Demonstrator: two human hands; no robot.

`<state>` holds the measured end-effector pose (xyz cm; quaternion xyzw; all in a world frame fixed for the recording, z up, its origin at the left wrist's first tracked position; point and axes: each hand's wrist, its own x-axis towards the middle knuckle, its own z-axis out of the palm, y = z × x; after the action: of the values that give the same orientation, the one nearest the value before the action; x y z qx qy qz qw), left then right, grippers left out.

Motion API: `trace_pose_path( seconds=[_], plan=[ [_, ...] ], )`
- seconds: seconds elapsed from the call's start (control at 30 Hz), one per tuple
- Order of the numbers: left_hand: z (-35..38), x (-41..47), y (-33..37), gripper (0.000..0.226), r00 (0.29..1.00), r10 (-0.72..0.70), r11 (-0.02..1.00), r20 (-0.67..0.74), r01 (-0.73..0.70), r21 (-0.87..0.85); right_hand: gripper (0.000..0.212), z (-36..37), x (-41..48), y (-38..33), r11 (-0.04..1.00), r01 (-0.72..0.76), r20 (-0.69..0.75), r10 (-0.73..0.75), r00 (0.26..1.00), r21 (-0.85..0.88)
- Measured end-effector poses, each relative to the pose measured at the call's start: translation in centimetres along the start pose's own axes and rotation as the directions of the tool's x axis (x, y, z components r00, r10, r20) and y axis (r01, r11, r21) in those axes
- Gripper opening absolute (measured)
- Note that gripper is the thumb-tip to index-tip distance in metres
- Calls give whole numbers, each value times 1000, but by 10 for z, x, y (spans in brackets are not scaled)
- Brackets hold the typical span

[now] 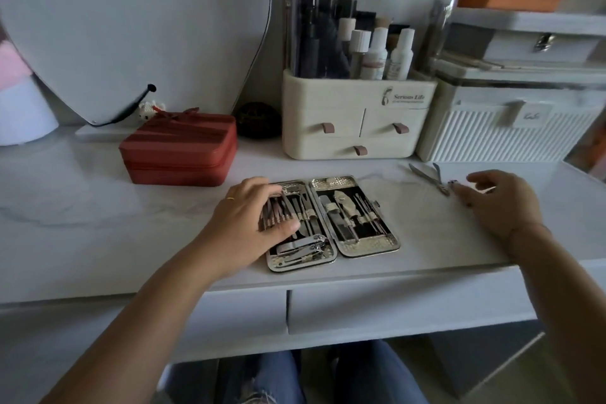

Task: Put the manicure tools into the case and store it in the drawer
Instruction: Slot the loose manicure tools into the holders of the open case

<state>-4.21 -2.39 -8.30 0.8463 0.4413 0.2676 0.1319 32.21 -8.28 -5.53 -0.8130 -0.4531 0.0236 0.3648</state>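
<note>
The manicure case [370, 244] lies open flat near the front edge of the white desk [98, 223], both halves full of metal tools in loops. My left hand [252, 220] rests on the case's left half, fingers spread over the tools. To the right on the desk lie a metal cuticle nipper [429, 178] and a small nail clipper [453, 183]. My right hand [501, 200] hovers open just right of them, fingertips close to the small clipper. Two shut drawer fronts [410, 308] sit below the desk edge.
A red zipped pouch [180, 151] stands behind my left hand. A cream cosmetics organiser [357, 128] with small drawers and a white ribbed box [505, 128] line the back. A large mirror [131, 26] leans at the left. My knees show under the desk.
</note>
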Motion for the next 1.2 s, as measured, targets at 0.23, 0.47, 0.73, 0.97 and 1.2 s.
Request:
trace_pose_path(
  seconds=[0.23, 0.47, 0.73, 0.97, 1.2],
  plan=[
    [2, 0, -1, 100, 997, -33, 999, 74, 30, 44, 11, 0, 12, -6, 995, 23, 79, -15, 997, -98],
    [-4, 5, 1, 108, 980, -47, 999, 193, 44, 16, 12, -7, -7, -28, 993, 117, -88, -115, 990, 19],
    [-13, 63, 46, 47, 982, -35, 948, 183, 91, -305, 16, 30, -20, -117, 763, -87, 472, -302, 828, 640],
    [2, 99, 55, 32, 969, -157, 757, 192, 242, -606, 7, 68, -3, -131, 530, -338, 544, -296, 785, 778],
    [12, 98, 57, 31, 978, -165, 679, 125, 204, -705, 13, 77, -6, -127, 447, -298, 439, -252, 862, 843]
  ],
)
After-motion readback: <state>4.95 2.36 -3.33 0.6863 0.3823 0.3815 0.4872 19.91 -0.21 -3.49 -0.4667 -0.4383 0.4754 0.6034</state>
